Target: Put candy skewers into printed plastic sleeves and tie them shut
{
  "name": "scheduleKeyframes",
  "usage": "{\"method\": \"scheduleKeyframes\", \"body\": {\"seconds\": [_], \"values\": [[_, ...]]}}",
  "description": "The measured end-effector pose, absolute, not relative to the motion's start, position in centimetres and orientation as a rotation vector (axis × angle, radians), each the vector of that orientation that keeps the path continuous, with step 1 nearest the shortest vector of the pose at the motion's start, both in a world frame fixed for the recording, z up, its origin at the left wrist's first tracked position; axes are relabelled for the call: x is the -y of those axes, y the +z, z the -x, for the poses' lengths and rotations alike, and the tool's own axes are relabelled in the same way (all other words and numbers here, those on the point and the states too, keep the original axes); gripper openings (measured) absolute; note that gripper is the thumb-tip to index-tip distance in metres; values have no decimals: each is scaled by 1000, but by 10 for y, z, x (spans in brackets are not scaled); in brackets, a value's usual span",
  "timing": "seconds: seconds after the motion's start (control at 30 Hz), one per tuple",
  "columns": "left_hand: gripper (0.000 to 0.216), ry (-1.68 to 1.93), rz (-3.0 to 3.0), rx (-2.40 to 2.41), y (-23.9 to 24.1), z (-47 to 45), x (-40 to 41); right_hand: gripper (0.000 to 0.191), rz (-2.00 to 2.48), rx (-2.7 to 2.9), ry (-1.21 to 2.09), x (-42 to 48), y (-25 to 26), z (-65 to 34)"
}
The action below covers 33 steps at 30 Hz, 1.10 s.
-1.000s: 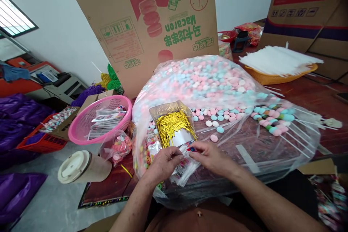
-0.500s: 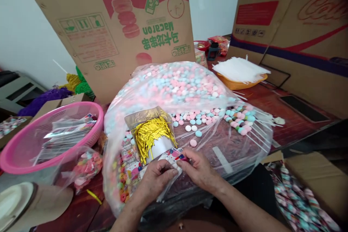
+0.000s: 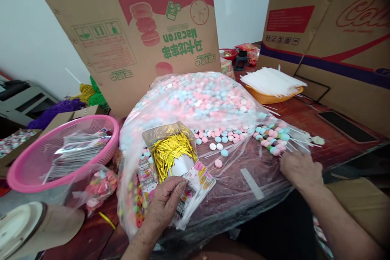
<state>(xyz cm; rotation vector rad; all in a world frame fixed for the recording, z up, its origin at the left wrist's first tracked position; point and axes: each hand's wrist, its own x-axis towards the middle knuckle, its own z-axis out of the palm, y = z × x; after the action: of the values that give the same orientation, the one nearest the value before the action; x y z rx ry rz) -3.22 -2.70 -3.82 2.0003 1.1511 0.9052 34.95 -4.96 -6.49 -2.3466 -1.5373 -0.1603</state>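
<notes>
My left hand pinches a printed plastic bag between thumb and fingers, at the top of a small stack of such bags. Just behind it stands a pouch of gold twist ties. On the right, my right hand is closed at the white sticks of a pile of candy skewers, threaded with pink, blue and brown pieces. Its fingertips are partly hidden, but they appear to grip a skewer by its stick. Loose pink, blue and white candies lie on the plastic between my hands.
A large clear bag of candies fills the middle back. To the left are a pink basket of printed bags and a lidded container. White sticks lie in an orange basket. A phone and cardboard boxes stand around.
My right hand has left the printed bags and moved right to the candy skewers. My left hand has kept hold of the bags and shifted slightly left. The view has tilted a little.
</notes>
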Motion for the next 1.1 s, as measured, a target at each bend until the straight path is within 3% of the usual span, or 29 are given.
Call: {"method": "scheduleKeyframes", "body": {"seconds": [0.1, 0.27, 0.37, 0.6, 0.83, 1.1], "values": [[17, 978, -2052, -1100, -36, 42, 27, 28, 2263, 1781, -234, 62, -71, -365], [19, 952, -2164, -984, -28, 47, 26, 22, 1533, 1949, -161, 79, -50, -324], [20, 934, -2240, -931, -23, 47, 25, 23, 1322, 2034, -118, 78, -29, -294], [22, 872, -2251, -1008, -22, 51, 28, 27, 1191, 2305, -119, 78, -17, -285], [27, 486, -2505, -1015, -7, 33, 26, 29, 1156, 2387, -70, 80, -13, -278], [28, 572, -2501, -1057, -6, 39, 20, 31, 1194, 2442, -73, 84, -13, -285]]}}
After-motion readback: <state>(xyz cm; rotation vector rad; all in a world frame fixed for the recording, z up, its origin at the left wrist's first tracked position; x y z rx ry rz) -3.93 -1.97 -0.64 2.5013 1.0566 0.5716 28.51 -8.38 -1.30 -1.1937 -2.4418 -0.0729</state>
